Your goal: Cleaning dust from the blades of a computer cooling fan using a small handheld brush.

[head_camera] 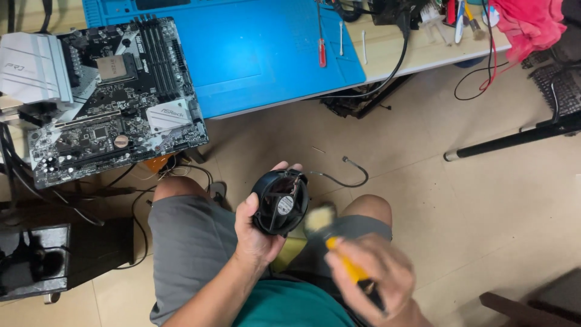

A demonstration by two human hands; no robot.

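Labels first, in the head view: a small rectangular sticker, white with dark print, sits at the hub of the black round fan (pixel 279 202) in the lower middle of the frame. On the motherboard (pixel 115 100) at upper left, pale silver plates carry printed lettering, one on the big heatsink block at the far left edge and one slanted plate near the board's lower right; a square metal-topped chip sits near its upper middle.

The fan stands on edge over the person's lap, between the two bare knees, its open face and hub turned toward the right of the frame and slightly up toward the camera. Its flat disc runs roughly up and down the frame, with the hub axis lying across it.

The left hand (pixel 257 227) is curled around the fan from the left and below, thumb over the near rim and fingertips showing past the top rim, a firm wrap. The right hand (pixel 372 272), blurred at lower right, is closed around the yellow handle of a brush (pixel 333 233); the pale bristle head lies just beside the fan's right edge, and blur hides whether it touches.

The motherboard rests on the counter's left end beside a blue mat (pixel 242 48). A red-handled screwdriver (pixel 322 51) lies on the mat's right part. A short dark cable (pixel 345 175) lies on the tiled floor above the fan.
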